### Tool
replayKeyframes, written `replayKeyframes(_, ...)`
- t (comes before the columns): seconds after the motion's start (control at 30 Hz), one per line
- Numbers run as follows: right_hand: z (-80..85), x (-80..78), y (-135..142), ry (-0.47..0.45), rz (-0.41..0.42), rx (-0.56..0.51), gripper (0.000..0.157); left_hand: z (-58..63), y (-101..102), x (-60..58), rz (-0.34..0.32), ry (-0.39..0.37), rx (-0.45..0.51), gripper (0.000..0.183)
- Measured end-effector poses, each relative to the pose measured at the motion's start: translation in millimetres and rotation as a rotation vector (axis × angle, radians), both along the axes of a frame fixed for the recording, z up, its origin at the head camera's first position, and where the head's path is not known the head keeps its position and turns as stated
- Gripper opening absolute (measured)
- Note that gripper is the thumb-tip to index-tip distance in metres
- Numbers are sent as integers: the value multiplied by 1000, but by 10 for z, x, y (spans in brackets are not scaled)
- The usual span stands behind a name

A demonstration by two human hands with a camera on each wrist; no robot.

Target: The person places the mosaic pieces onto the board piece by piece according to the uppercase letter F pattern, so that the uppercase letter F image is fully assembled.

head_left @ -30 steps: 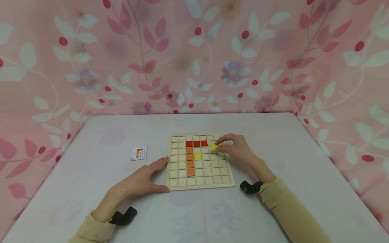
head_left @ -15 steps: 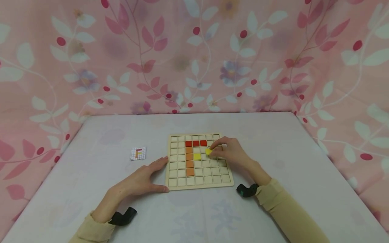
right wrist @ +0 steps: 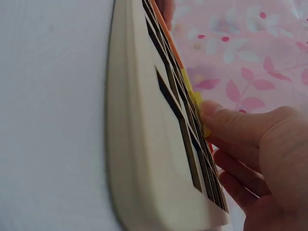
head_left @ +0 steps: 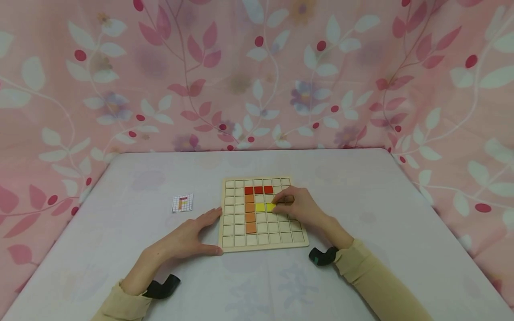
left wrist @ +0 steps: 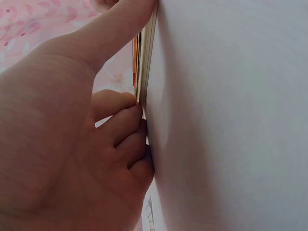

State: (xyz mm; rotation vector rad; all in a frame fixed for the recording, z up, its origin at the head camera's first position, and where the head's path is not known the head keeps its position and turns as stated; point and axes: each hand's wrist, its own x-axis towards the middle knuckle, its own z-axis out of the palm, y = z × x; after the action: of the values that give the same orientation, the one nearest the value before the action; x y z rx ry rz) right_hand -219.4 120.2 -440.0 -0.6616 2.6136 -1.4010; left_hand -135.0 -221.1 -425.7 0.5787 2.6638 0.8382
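Observation:
A square wooden grid board [head_left: 281, 239] lies flat on the table. In the head view, three red tiles [head_left: 259, 190] form a row near its top, and several orange tiles [head_left: 250, 208] run down from the row's left end. One yellow tile [head_left: 260, 207] sits in a cell beside the orange column. My right hand [head_left: 303, 208] pinches a second yellow tile [head_left: 270, 207] between thumb and fingers, at the cell just right of the first. My left hand [head_left: 178, 238] rests on the table, fingertips and thumb touching the board's left edge.
A small printed card [head_left: 182, 203] with a grid and a coloured pattern lies left of the board. White cloth covers the table [head_left: 361, 178]. Pink floral fabric [head_left: 241, 80] hangs behind it and at both sides.
My right hand has carried the yellow tile left and toward me, from the board's upper right down to the cell beside the other yellow tile. The left hand has stayed in place.

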Motion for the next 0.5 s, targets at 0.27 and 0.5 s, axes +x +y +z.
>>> replayKeyframes(0.27, -44, 4, -13, 112, 30, 4, 21, -8, -5, 3, 7, 4, 2, 107)
replayKeyframes(0.5, -82, -17, 8, 173, 27, 16, 23, -9, -5, -1, 8, 10, 1, 108)
